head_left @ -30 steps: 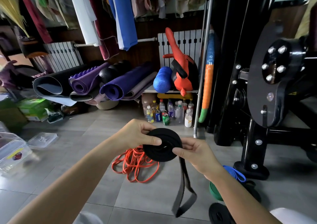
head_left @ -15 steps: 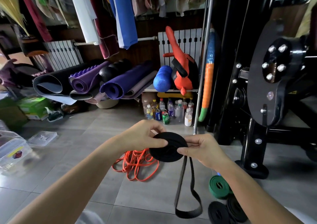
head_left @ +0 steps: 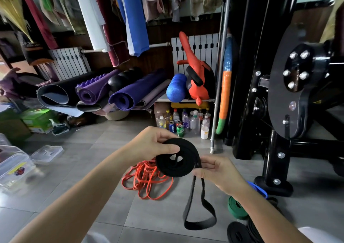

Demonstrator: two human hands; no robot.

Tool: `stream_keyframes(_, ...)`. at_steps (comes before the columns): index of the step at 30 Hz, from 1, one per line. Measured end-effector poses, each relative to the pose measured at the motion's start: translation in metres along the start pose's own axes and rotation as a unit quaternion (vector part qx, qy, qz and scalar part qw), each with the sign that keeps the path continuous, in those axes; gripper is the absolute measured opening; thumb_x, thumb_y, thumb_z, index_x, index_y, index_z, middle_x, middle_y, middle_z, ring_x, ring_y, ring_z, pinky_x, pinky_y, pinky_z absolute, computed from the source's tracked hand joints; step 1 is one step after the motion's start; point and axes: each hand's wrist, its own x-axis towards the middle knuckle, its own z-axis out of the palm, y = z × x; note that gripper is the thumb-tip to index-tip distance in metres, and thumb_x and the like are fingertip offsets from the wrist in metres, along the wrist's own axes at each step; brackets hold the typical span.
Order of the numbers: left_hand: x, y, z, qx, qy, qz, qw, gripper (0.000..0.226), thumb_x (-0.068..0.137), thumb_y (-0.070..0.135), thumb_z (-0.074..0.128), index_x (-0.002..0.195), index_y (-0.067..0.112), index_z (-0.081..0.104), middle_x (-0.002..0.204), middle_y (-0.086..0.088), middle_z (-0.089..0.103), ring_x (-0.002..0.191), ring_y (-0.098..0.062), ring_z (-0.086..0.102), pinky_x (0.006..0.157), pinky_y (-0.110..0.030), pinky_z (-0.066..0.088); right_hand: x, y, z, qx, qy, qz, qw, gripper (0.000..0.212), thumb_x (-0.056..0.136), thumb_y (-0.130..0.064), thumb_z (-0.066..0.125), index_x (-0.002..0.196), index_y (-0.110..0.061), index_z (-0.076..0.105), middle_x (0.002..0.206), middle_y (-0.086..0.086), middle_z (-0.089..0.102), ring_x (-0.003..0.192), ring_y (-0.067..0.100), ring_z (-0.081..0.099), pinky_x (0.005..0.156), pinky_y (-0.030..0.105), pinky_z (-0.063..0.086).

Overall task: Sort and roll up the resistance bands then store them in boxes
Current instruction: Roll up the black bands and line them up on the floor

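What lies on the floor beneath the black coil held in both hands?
A tangled orange resistance band on grey tiles; its upper part is hidden behind the black coil and left hand.

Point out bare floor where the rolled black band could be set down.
Bare tile lies between the clear boxes and the orange bands, and nearer the person, below the orange bands beside the hanging tail of the black band. Crowded: by the machine base, where the green roll, blue band and black rolls sit.
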Motion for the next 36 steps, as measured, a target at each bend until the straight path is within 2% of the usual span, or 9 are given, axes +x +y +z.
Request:
stream_keyframes(8,0.003,-0.010,0.012,-0.109,0.013,-0.044,0.993,0.018,0.085,0.005,0.066,0.097,0.019,0.066,0.087,0.000,0.074,0.082,-0.014,0.070,0.068,-0.020,0.054,0.006,-0.008,-0.005,0.003,0.026,-0.016,1.000,0.030,0.080,0.002,0.067,0.099,-0.022,0.067,0.094,-0.005,0.075,0.091,0.012,0.070,0.076,0.017,0.053)
stream_keyframes(11,0.008,-0.005,0.014,0.041,-0.019,0.004,0.999,0.028,0.079,0.011,0.074,0.102,0.025,0.065,0.096,0.011,0.070,0.092,-0.002,0.066,0.078,-0.013,0.050,0.010,-0.012,-0.010,-0.051,0.013,-0.004,0.999,0.034,0.079,0.002,0.070,0.098,-0.026,0.069,0.092,-0.006,0.075,0.090,0.011,0.071,0.078,0.019,0.054)
stream_keyframes(14,0.014,0.003,0.024,0.247,-0.017,0.036,0.968,0.043,0.075,0.030,0.077,0.116,0.025,0.065,0.111,0.014,0.065,0.101,0.001,0.060,0.089,-0.017,0.047,0.013,-0.014,-0.011,-0.122,0.010,0.012,0.992,0.037,0.075,-0.003,0.076,0.092,-0.035,0.070,0.088,-0.012,0.075,0.086,0.005,0.070,0.079,0.018,0.054)
stream_keyframes(17,0.017,0.008,0.032,0.413,-0.045,0.021,0.909,0.037,0.075,0.042,0.071,0.110,0.028,0.067,0.103,0.009,0.066,0.093,-0.010,0.059,0.080,-0.030,0.050,0.015,-0.016,-0.009,-0.197,0.004,-0.005,0.980,0.035,0.073,-0.010,0.077,0.084,-0.042,0.070,0.086,-0.015,0.074,0.083,0.001,0.069,0.080,0.020,0.054)
stream_keyframes(20,0.020,0.006,0.035,0.465,-0.042,0.003,0.884,0.034,0.076,0.047,0.068,0.101,0.023,0.066,0.092,0.003,0.064,0.085,-0.016,0.058,0.069,-0.032,0.048,0.016,-0.016,-0.007,-0.185,0.003,-0.018,0.982,0.037,0.072,-0.008,0.077,0.079,-0.043,0.070,0.084,-0.014,0.074,0.081,0.003,0.070,0.078,0.019,0.054)
stream_keyframes(24,0.019,0.002,0.025,0.367,-0.025,0.010,0.930,0.028,0.074,0.045,0.073,0.090,0.023,0.068,0.082,0.004,0.065,0.077,-0.013,0.061,0.067,-0.033,0.051,0.017,-0.018,-0.011,-0.128,-0.003,-0.010,0.992,0.038,0.072,-0.003,0.078,0.088,-0.036,0.070,0.086,-0.011,0.075,0.084,0.008,0.071,0.080,0.022,0.054)
stream_keyframes(27,0.017,0.001,0.014,0.262,-0.026,0.024,0.965,0.013,0.072,0.034,0.079,0.079,0.030,0.069,0.075,0.007,0.068,0.069,-0.004,0.062,0.064,-0.023,0.050,0.015,-0.021,-0.017,-0.097,-0.039,0.005,0.995,0.035,0.074,-0.001,0.076,0.086,-0.034,0.072,0.089,-0.005,0.075,0.089,0.013,0.071,0.083,0.026,0.055)
stream_keyframes(31,0.014,-0.002,0.003,0.141,-0.037,0.020,0.989,0.018,0.073,0.021,0.080,0.081,0.034,0.072,0.083,0.003,0.072,0.075,-0.009,0.068,0.071,-0.024,0.054,0.012,-0.023,-0.021,-0.076,-0.028,-0.009,0.997,0.031,0.073,0.000,0.074,0.086,-0.027,0.074,0.089,0.001,0.075,0.089,0.016,0.071,0.081,0.026,0.056)
stream_keyframes(36,0.008,-0.007,0.006,0.015,-0.050,0.018,0.998,0.027,0.075,0.009,0.077,0.081,0.035,0.074,0.083,0.007,0.074,0.079,-0.007,0.070,0.067,-0.016,0.053,0.007,-0.020,-0.019,-0.113,-0.015,-0.020,0.993,0.028,0.074,-0.011,0.078,0.084,-0.037,0.074,0.086,-0.003,0.076,0.085,0.013,0.072,0.079,0.024,0.056)
